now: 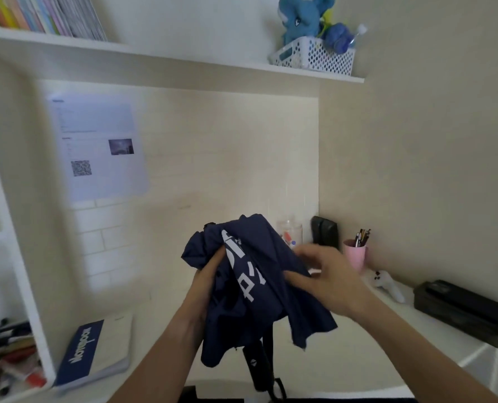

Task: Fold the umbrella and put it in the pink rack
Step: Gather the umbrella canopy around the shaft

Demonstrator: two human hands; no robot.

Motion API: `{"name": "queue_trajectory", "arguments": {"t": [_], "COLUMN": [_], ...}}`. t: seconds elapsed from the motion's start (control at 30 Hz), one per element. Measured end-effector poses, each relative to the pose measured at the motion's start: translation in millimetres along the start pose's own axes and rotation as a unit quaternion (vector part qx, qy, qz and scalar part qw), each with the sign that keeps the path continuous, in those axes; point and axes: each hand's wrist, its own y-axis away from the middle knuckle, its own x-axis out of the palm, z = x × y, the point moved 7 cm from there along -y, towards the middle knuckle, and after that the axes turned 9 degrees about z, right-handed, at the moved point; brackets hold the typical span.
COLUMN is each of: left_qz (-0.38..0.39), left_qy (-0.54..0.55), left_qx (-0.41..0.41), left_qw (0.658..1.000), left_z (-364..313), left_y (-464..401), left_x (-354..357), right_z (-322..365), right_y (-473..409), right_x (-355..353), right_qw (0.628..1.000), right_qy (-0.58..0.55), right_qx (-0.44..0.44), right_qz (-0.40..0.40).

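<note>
A navy blue folding umbrella (250,292) with white lettering is held up over the white desk (343,353), its canopy loose and crumpled, its black handle (258,367) pointing down toward me. My left hand (210,274) grips the bunched canopy from the left side. My right hand (326,274) pinches a fold of the fabric on the right. A pink cup (354,255) with pens stands at the back right of the desk; I cannot tell whether it is the pink rack.
A blue notebook (96,350) lies at the desk's left. A black case (463,309) and a white toy (387,283) lie at the right, a clear jar (290,232) and a black object (325,231) in the back corner. Overhead, a shelf (184,58) holds a white basket (314,58).
</note>
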Motion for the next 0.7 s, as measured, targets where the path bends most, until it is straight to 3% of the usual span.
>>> {"name": "queue_trajectory", "arguments": {"t": [0.07, 0.17, 0.23, 0.3, 0.37, 0.47, 0.57, 0.7], "left_qz": [-0.006, -0.005, 0.008, 0.033, 0.05, 0.067, 0.077, 0.054], "left_qy": [0.004, 0.008, 0.003, 0.0, 0.012, 0.029, 0.003, -0.009], "left_qx": [-0.002, 0.003, 0.017, 0.026, 0.037, 0.064, 0.081, 0.084], "left_qw": [1.0, 1.0, 1.0, 0.999, 0.998, 0.995, 0.994, 0.995], "left_z": [-2, 0, -1, -2, -3, -12, -21, -27], "left_y": [3, 4, 4, 6, 8, 13, 10, 4], "left_x": [-1, -3, 3, 16, 27, 36, 44, 52], "right_z": [-6, 8, 27, 37, 37, 22, 10, 19], "right_y": [4, 11, 7, -1, -8, -10, -5, 0], "right_x": [-7, -33, -24, 1, 2, -18, -23, -13], "right_qw": [0.999, 0.99, 0.989, 0.998, 0.999, 0.986, 0.962, 0.956], "right_qy": [0.022, -0.102, -0.134, -0.057, 0.006, -0.112, -0.224, -0.278], "right_qx": [0.026, 0.021, 0.01, 0.016, -0.012, -0.003, 0.032, 0.048], "right_qz": [-0.015, -0.095, -0.06, 0.004, -0.03, -0.124, -0.154, -0.084]}}
